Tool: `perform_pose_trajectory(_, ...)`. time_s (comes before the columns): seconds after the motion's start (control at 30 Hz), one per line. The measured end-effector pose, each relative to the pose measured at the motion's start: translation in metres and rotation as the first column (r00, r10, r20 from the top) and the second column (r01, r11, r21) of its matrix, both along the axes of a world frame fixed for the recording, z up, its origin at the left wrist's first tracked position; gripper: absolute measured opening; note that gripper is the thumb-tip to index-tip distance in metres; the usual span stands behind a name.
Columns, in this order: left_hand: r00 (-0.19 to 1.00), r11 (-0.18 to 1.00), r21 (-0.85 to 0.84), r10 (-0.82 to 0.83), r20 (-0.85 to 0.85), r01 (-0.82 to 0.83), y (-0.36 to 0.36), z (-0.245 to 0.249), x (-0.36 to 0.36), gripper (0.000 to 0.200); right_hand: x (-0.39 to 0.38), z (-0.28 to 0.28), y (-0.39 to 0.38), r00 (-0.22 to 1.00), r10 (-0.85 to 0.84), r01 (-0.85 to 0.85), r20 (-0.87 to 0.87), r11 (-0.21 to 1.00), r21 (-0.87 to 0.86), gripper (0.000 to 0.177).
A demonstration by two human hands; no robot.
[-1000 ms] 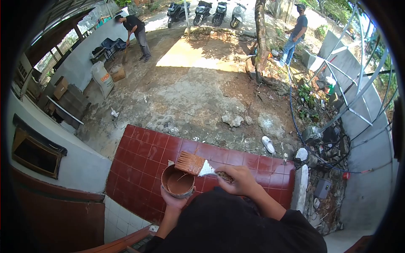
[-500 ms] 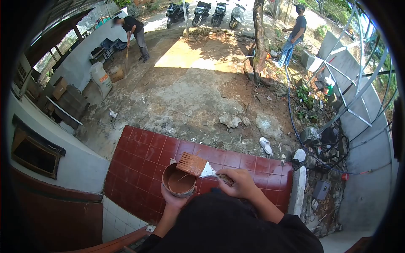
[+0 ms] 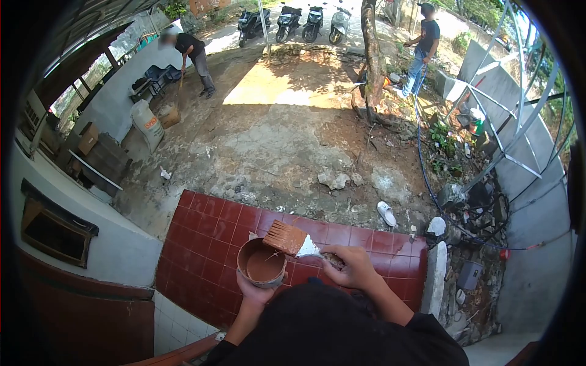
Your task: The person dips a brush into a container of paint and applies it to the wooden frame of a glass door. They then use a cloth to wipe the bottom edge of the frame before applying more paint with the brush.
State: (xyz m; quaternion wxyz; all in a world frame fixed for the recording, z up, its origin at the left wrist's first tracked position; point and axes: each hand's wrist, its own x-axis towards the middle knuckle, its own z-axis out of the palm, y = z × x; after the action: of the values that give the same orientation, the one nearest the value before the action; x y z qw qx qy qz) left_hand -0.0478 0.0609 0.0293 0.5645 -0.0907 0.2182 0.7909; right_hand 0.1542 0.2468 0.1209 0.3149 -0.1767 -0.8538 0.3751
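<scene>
Cupped in my left hand [image 3: 257, 291] is a round paint pot [image 3: 246, 276] with reddish-brown paint [image 3: 265, 263] inside. My right hand [image 3: 349, 267] grips the handle of a wide paintbrush [image 3: 285, 236], fingers wrapped round it. Brown paint coats the bristles, while a whitish ferrule shows between them and my fist. The brush lies across the far right part of the pot's rim in this view, bristles pointing left. A thin strand hangs below the bristles over the paint.
Beneath my hands are red floor tiles [image 3: 204, 244]. Beyond them stretches rough concrete with loose rubble [image 3: 334, 179] and a white shoe [image 3: 386, 213]. One person [image 3: 196, 55] sweeps at the far left; another [image 3: 425, 49] stands by a tree [image 3: 371, 61]. A blue hose [image 3: 422, 165] runs along the right.
The brush has shifted slightly right relative to the pot. The whole view has tilted a little. At the far left, the sweeping person's broom has moved.
</scene>
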Motion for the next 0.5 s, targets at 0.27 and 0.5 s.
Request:
perform_pose_trajectory(0.27,1.000,1.000,-0.005,0.003,0.023,-0.003,0.005,0.000,0.004,0.077,0.006,0.000,0.008,1.000,-0.029,0.029,-0.007,1.000,-0.007,0.025)
perform_pose_trajectory(0.5,0.996,0.996,0.058,-0.071,0.056,0.068,0.013,-0.005,0.009,0.079,0.009,0.002,0.003,1.000,0.007,-0.006,0.018,1.000,-0.020,0.025)
